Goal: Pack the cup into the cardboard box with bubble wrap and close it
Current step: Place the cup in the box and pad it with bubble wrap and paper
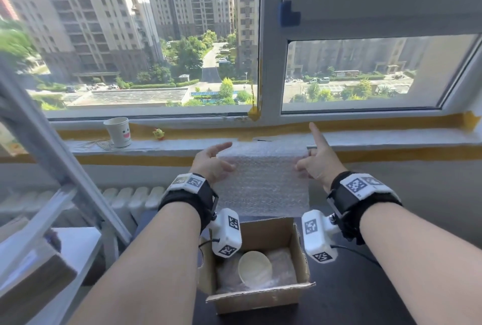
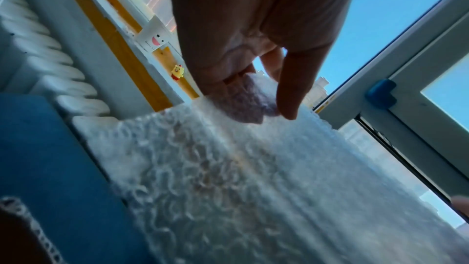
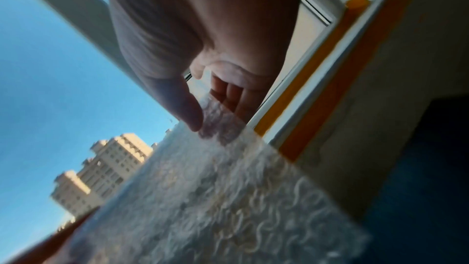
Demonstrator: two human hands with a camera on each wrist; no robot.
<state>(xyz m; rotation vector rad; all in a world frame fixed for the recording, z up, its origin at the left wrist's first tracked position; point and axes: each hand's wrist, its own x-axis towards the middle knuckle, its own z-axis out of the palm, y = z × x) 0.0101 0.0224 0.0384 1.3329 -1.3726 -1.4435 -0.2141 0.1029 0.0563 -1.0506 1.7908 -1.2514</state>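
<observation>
An open cardboard box point(image 1: 300, 251) stands on the dark table below my wrists. Inside it a white cup point(image 1: 255, 268) lies tilted on bubble wrap padding point(image 1: 283, 264). I hold a clear bubble wrap sheet point(image 1: 263, 181) point(image 2: 228, 178) point(image 3: 228, 198) stretched upright above the box, in front of the windowsill. My left hand point(image 1: 216, 161) point(image 2: 256, 95) pinches its left edge between thumb and fingers. My right hand point(image 1: 313, 163) point(image 3: 210, 111) pinches its right edge with thumb and lower fingers, the index finger pointing up.
A paper cup with a smiling face point(image 1: 118, 132) and a small yellow chick toy point(image 1: 158, 134) stand on the windowsill point(image 1: 391, 139), left of the sheet. A metal ladder frame point(image 1: 65, 168) crosses at left. A white radiator point(image 1: 125, 199) sits under the sill.
</observation>
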